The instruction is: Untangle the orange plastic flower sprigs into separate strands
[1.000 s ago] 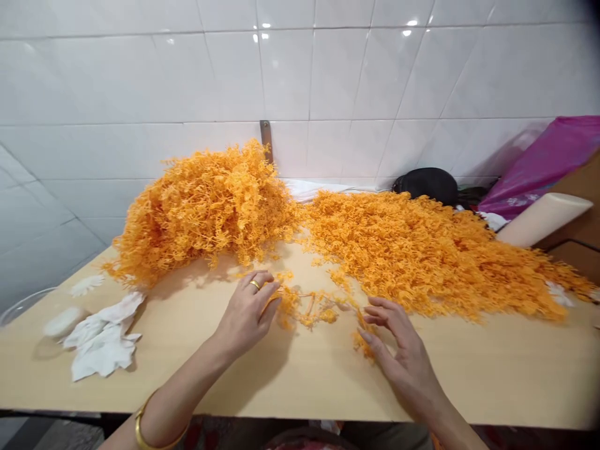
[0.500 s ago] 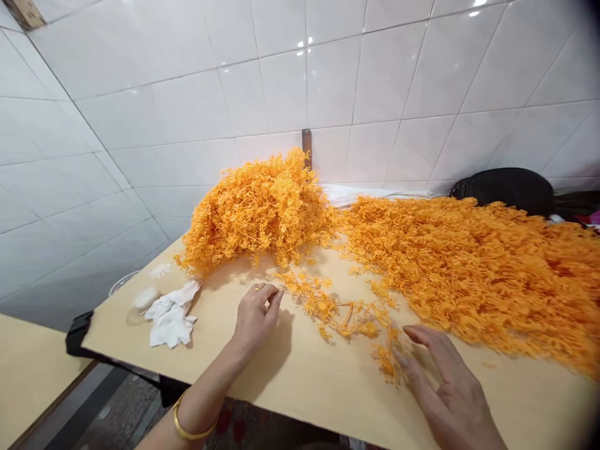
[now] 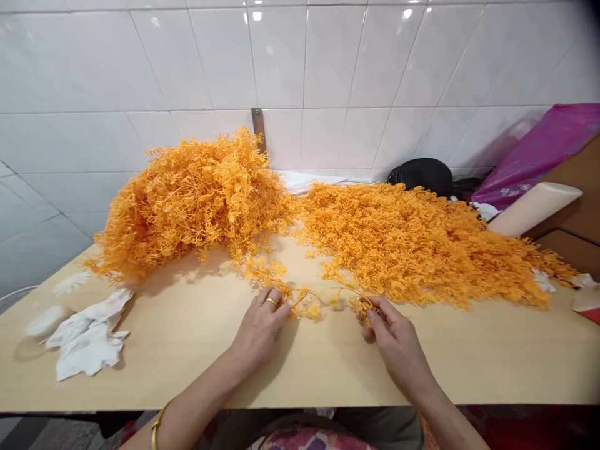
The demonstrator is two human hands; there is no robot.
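An orange artificial plant sprig (image 3: 307, 307) lies low over the table between my two hands. My right hand (image 3: 391, 331) pinches its right end between thumb and fingers. At the other end is my left hand (image 3: 262, 322), a gold ring on one finger, its curled fingers closed at the sprig; their tips are partly hidden. Behind my left hand a tall bushy heap of orange artificial foliage (image 3: 187, 206) rises against the wall. A flatter, wider pile of the same foliage (image 3: 398, 244) spreads behind and beyond my right hand.
Crumpled white tissue (image 3: 91, 334) and a white rounded object (image 3: 47, 320) lie at the left of the wooden table (image 3: 187, 350). At the back right are a black case (image 3: 422, 176), a purple bag (image 3: 529, 156), a pale roll (image 3: 539, 209) and a brown box (image 3: 574, 200).
The view has swung right. My right hand, open beside the sprig before, has closed on its end. My left hand is now at the sprig's left end.
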